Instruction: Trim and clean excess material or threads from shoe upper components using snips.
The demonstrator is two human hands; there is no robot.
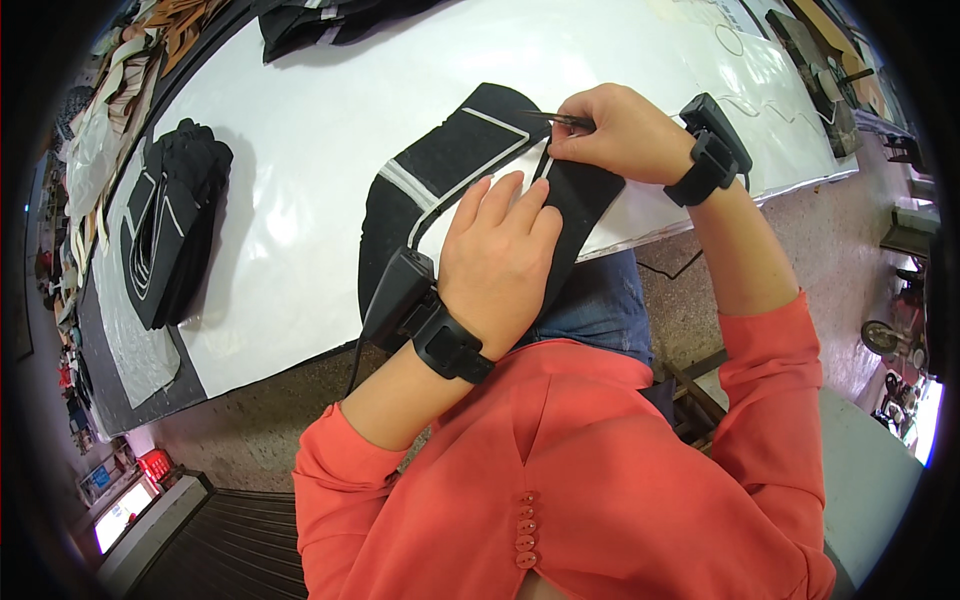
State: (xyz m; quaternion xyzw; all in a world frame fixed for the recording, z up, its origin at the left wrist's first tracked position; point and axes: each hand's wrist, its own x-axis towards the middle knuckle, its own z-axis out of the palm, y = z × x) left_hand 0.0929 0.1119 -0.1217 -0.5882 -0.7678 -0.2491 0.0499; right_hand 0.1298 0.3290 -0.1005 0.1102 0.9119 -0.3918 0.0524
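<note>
A black U-shaped fabric piece point(400, 215) with white strips along its inner edge and across it lies at the near edge of the white-covered table point(290, 190). My left hand point(505, 265) rests on it, palm down and fingers stretched out, near the inner edge. At the piece's far right part, my right hand point(630, 135) pinches a slim, dark, pointed tool point(575, 121), whose tip points left over the fabric. Its exact kind is unclear. Part of the fabric is hidden under both hands. A black strapped device sits on each wrist.
A bundle of similar black pieces point(180, 225) stands to the left, and more black pieces point(335, 20) lie at the far edge. Tan scraps point(185, 30) are heaped at the upper left. Thin white cord point(765, 108) lies toward the right.
</note>
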